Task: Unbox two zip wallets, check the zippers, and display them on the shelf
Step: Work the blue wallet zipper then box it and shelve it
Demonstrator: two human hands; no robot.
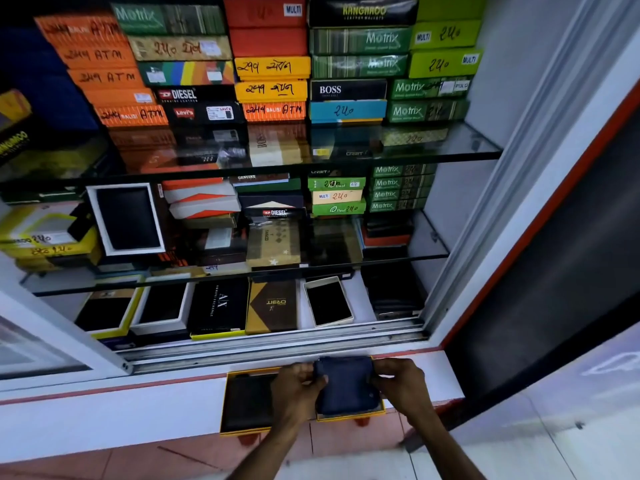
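A dark blue zip wallet [346, 384] is held over a yellow-edged open box [349, 416] on the white ledge below the cabinet. My left hand [298, 389] pinches its upper left corner; my right hand [400, 382] grips its right edge. To the left lies a second yellow-rimmed box [247, 401] with a black wallet inside, partly hidden by my left wrist. Whether the blue wallet's zipper is closed cannot be made out.
A glass-shelved cabinet stands ahead: stacked coloured wallet boxes [270, 67] on top, more boxes on the middle shelf [398, 258], and open display boxes [327, 303] on the bottom shelf. Sliding-door tracks [277, 344] run along the front; a red-trimmed frame [540, 216] rises at right.
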